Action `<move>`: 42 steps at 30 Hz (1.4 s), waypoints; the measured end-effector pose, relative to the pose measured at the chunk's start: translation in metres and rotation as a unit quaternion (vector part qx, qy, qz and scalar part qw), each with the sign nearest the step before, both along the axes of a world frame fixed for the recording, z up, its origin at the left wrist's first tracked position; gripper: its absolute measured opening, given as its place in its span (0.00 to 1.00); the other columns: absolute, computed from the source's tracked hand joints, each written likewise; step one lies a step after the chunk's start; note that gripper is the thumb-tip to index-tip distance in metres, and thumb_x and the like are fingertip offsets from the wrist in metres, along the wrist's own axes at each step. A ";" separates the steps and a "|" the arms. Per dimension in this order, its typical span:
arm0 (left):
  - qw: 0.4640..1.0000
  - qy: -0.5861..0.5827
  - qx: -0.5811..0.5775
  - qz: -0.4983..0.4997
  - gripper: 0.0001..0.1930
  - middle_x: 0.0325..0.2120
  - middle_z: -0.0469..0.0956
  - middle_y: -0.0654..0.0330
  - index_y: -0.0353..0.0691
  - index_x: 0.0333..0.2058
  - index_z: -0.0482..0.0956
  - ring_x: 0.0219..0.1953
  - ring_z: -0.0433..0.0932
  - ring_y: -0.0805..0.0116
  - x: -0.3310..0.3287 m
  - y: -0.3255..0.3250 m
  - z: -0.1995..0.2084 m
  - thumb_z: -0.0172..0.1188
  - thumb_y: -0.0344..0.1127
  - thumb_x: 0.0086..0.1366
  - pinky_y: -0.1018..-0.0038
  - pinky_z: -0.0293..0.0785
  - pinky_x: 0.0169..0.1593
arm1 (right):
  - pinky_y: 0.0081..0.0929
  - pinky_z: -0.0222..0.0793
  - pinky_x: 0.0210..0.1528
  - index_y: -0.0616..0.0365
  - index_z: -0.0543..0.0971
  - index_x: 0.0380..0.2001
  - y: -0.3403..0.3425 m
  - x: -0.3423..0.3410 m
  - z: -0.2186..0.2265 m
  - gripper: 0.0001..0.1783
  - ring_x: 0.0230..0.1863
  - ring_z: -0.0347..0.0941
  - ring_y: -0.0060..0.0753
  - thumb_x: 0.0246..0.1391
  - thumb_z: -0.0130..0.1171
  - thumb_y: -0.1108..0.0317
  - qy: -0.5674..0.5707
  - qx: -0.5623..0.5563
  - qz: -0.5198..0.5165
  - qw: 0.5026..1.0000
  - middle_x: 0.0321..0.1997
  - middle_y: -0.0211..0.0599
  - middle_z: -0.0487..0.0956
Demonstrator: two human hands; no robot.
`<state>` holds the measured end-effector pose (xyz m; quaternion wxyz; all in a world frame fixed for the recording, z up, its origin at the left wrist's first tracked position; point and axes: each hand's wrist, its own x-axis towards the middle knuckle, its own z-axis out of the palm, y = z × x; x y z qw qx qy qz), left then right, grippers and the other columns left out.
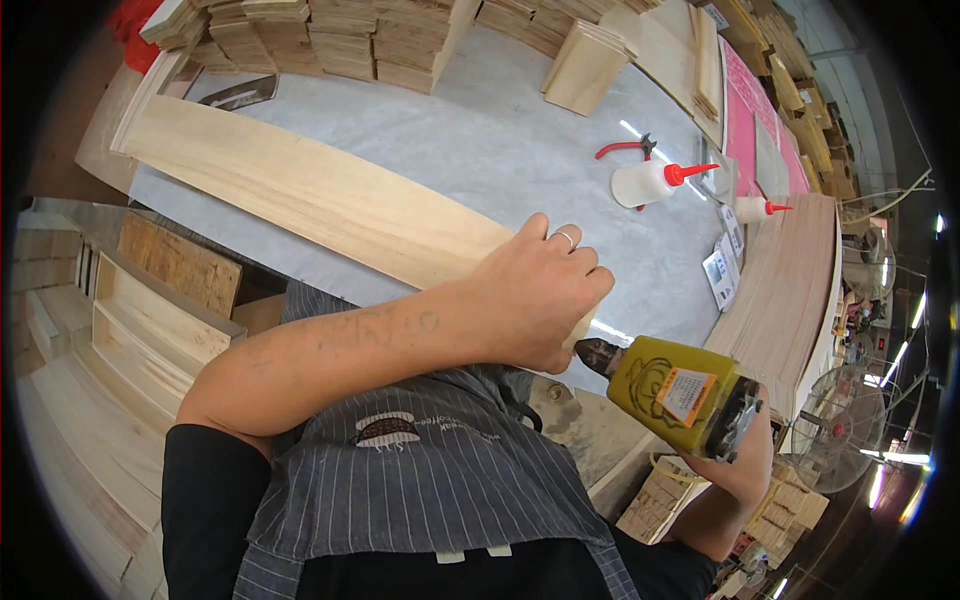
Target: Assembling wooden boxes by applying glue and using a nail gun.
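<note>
A long pale wooden board (330, 195) stretches across the table from the far left to my left hand (535, 290). That hand is wrapped over the board's right end, fingers curled, a ring on one of them. At its far left the board meets another wooden strip (150, 100) at an angle. My right hand (757, 440), mostly hidden behind the tool, grips a yellow-green nail gun (665, 392). The gun's dark nose points at the board's end, close beside my left hand; whether it touches the wood I cannot tell.
On the grey tabletop (440, 130) are a white glue bottle (642, 185) with a red nozzle and red-handled pliers (622, 147). Wood pieces (340, 40) are stacked at the back. Thin sheets (780, 280) pile up at right, near a fan (838, 425). Wooden frames (150, 325) stand at left.
</note>
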<state>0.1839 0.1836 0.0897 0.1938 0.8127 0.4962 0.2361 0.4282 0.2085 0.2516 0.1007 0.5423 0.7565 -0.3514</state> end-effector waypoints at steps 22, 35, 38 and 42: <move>0.982 0.167 0.094 -0.003 0.15 0.34 0.77 0.59 0.42 0.43 0.82 0.45 0.77 0.60 -0.095 -0.080 -0.039 0.60 0.35 0.57 0.61 0.71 0.48 | 0.50 0.60 0.66 0.54 0.54 0.75 0.063 0.138 -0.242 0.55 0.59 0.66 0.69 0.41 0.62 0.79 -0.028 0.395 -0.131 0.909 0.60 0.65 0.68; 0.976 0.043 0.130 0.167 0.35 0.60 0.67 0.38 0.48 0.59 0.75 0.64 0.64 0.37 -0.097 -0.080 -0.133 0.65 0.61 0.57 0.36 0.50 0.69 | 0.30 0.75 0.52 0.66 0.78 0.52 0.217 0.005 -0.306 0.25 0.49 0.78 0.33 0.52 0.72 0.68 0.389 0.208 -0.198 0.875 0.50 0.41 0.82; 0.968 0.037 0.142 0.202 0.40 0.59 0.67 0.39 0.47 0.59 0.75 0.63 0.64 0.38 -0.102 -0.075 -0.137 0.66 0.65 0.53 0.38 0.48 0.70 | 0.32 0.73 0.52 0.65 0.75 0.55 0.233 0.023 -0.274 0.33 0.47 0.76 0.36 0.54 0.73 0.55 0.428 0.238 -0.200 0.849 0.48 0.43 0.80; 0.970 0.013 0.138 0.199 0.41 0.56 0.69 0.41 0.44 0.56 0.77 0.60 0.65 0.40 -0.079 -0.069 -0.140 0.68 0.66 0.49 0.41 0.50 0.70 | 0.41 0.68 0.62 0.59 0.62 0.70 0.144 -0.033 -0.118 0.41 0.62 0.72 0.46 0.59 0.67 0.59 0.447 0.179 -0.183 0.857 0.66 0.52 0.73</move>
